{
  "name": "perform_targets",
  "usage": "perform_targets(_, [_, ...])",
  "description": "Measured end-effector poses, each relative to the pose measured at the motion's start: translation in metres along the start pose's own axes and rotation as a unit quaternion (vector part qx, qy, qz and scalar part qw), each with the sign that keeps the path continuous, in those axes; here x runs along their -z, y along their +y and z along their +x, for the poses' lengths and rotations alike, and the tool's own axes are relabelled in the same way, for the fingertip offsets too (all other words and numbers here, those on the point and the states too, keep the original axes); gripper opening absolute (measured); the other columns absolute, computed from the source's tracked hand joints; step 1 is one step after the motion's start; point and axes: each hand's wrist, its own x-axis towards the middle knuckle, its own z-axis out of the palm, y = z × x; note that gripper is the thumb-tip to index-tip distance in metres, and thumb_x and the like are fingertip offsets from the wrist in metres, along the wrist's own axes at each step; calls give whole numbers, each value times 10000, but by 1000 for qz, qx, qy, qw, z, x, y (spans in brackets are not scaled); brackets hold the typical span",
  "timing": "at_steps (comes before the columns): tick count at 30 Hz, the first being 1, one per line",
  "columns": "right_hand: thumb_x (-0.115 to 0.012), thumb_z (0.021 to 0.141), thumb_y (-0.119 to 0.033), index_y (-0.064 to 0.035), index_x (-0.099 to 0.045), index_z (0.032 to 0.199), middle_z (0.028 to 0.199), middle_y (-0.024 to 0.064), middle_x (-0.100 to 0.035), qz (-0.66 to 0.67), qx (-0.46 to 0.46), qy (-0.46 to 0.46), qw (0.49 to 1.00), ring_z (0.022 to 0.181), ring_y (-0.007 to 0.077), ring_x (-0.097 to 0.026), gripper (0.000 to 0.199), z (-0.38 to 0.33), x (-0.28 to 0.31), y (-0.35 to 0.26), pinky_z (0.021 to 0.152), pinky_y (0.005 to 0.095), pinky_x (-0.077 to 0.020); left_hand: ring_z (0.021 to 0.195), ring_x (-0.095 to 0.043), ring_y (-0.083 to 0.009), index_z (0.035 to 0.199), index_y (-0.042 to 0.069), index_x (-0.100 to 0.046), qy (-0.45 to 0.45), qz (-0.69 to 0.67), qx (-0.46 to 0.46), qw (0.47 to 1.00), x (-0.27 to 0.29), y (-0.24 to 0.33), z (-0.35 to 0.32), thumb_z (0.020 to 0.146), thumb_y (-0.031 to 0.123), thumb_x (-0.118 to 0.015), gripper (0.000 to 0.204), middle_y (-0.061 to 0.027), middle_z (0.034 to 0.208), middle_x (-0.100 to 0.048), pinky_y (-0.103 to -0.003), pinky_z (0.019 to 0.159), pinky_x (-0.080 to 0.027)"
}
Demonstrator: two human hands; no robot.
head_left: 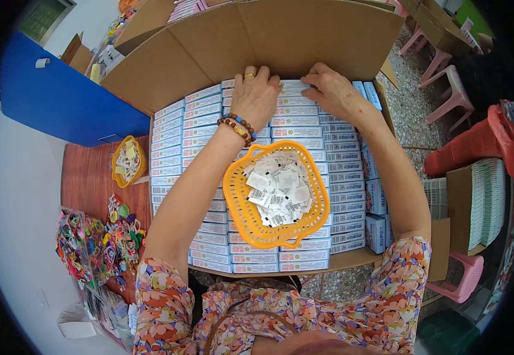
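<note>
Left hand (254, 97): upper centre, over boxes (296, 131); grip unclear
Right hand (335, 93): thumb, fingers apart
Orange basket (264, 236): centre

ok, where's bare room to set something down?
Wood surface, bordered by small yellow basket and colourful trinkets; speckled floor, between carton and pink stools. Crowded: carton, packed with boxes under large yellow basket, left hand and right hand.

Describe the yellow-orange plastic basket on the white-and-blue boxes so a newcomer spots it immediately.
Find the large brown cardboard carton packed with rows of white-and-blue boxes. On top, near the middle, sits a yellow-orange perforated plastic basket holding white packets. Only it rests on the boxes; the other yellow basket is outside, on reddish-brown wood.
</note>
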Motion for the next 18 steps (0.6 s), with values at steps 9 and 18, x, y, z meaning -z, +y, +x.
perform_targets(9, [-706,847,-134,47,-671,1132,1061,151,-619,30,-17,-41,999,1002,306,-632,340,-1,6,0,869,382,-505,1071,-535,-295,1027,58,-675,86,-42,-35,995,-4,-5,-8,891,196,-648,195,-86,1018,-596,-461,912,-423])
perform_targets(18, [-698,861,-151,51,-650,1161,1170,198,-654,57,-39,-73,995,1029,346,-649,364,1,5,-3,912,387,-509,1018,-528,-310,1108,63,-650,54,-107,-35,992,-3,-12,-14,885,207,-658,265,-108,1068,-572,-431,911,-442])
